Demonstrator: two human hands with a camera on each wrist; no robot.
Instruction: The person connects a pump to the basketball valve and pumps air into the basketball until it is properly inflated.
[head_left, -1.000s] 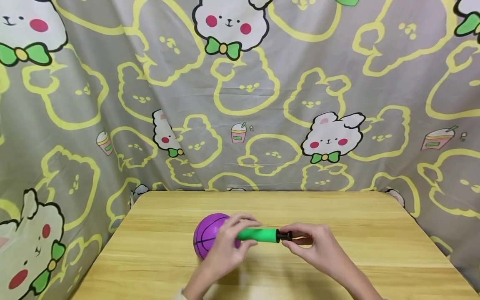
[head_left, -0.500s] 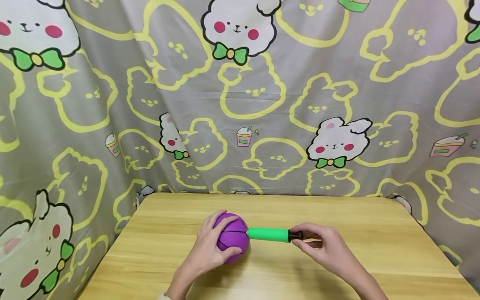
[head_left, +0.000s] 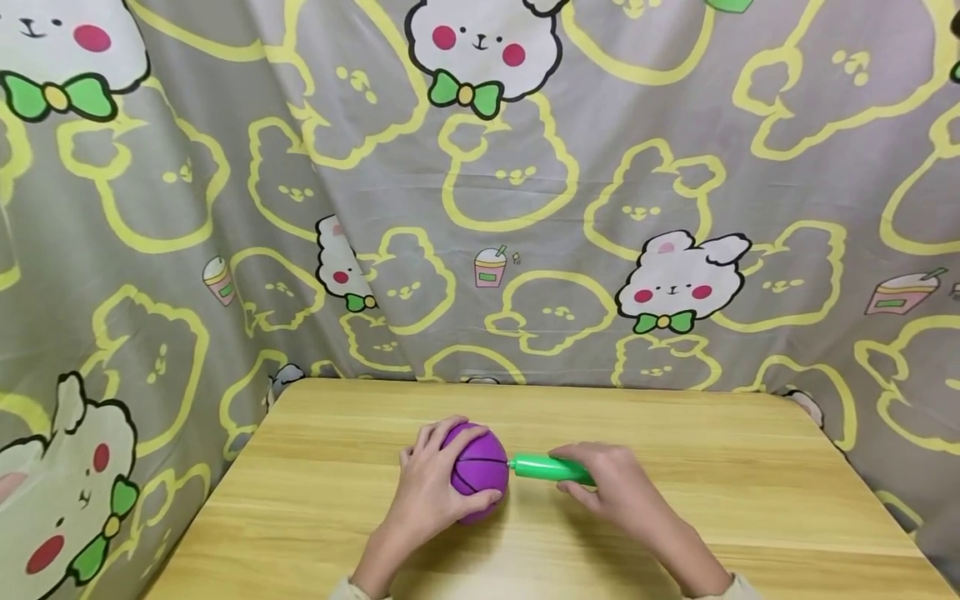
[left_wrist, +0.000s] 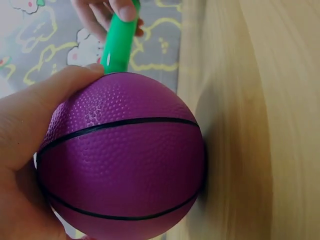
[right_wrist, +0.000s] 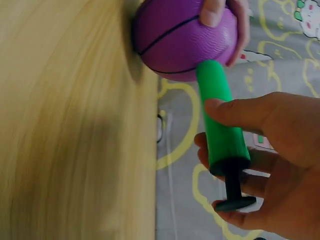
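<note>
A small purple basketball [head_left: 480, 471] with black lines rests on the table. My left hand [head_left: 431, 483] grips it from the left, thumb low on the near side and fingers over the top. On its right side, a green hand pump [head_left: 543, 467] points at the ball, with a short thin needle showing between them. Whether the needle sits inside the ball I cannot tell. My right hand [head_left: 615, 479] holds the pump barrel between thumb and fingers. In the right wrist view, the black pump handle [right_wrist: 234, 202] sticks out a little from the barrel's end, touching a lower finger.
The wooden table [head_left: 360, 417] extends around both hands. Behind it and at the left hangs a grey curtain [head_left: 555, 242] printed with cartoon rabbits and yellow outlines.
My left hand has gone from the pump barrel to the ball. My right hand has shifted from the black handle onto the green barrel. A needle now shows between pump and ball.
</note>
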